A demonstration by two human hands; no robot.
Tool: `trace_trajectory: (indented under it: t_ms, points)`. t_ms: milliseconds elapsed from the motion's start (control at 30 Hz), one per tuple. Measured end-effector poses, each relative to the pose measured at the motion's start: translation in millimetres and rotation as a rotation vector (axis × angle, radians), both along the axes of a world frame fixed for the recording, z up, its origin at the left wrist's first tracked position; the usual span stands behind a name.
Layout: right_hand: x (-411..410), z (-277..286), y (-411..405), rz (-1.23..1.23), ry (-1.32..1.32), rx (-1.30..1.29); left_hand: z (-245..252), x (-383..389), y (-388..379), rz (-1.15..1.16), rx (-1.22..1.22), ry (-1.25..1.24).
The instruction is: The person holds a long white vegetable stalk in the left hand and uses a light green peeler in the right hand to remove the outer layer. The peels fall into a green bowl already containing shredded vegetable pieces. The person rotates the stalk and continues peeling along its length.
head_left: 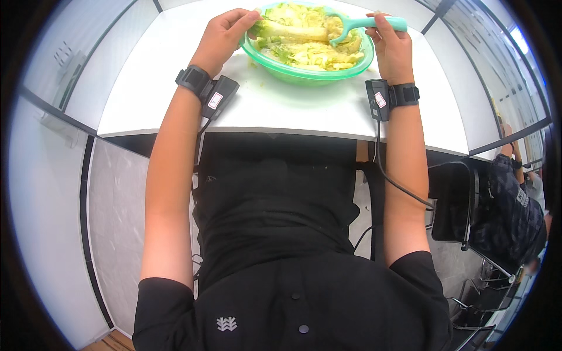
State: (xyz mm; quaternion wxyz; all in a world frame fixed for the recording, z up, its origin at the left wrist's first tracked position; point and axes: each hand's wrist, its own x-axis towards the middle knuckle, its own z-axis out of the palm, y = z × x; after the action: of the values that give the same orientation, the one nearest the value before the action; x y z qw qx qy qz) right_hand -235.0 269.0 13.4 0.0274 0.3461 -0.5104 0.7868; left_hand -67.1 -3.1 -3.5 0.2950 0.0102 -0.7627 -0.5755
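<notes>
My left hand (228, 37) pinches the green end of a long pale stem vegetable (298, 31), which lies level over a green plastic bowl (307, 74). In my right hand (393, 48) is a light turquoise Y-shaped peeler (366, 23), its head against the stem's right end. Pale yellow-green peelings (316, 57) fill much of the bowl below. The peeler's blade is too small to make out.
The bowl stands on a white table (175, 83) with low partition panels around it. Cabled black devices (221, 97) are strapped to both wrists. Another person (513, 210) sits at the far right, beside a black chair (452, 206).
</notes>
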Motion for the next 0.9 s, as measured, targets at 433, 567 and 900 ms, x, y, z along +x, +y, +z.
trace_trajectory:
  t_ms: [433,567,900]
  points:
    - [-9,-2,3,-0.043,-0.042,-0.018,-2,5,-3,-0.042,0.005,-0.08]
    - [-10,-4,2,-0.075,-0.011,0.027,-2,3,-2,-0.039,-0.009,-0.067]
    - [-10,-2,8,-0.128,-0.088,-0.047,-5,5,-4,-0.038,-0.044,-0.071]
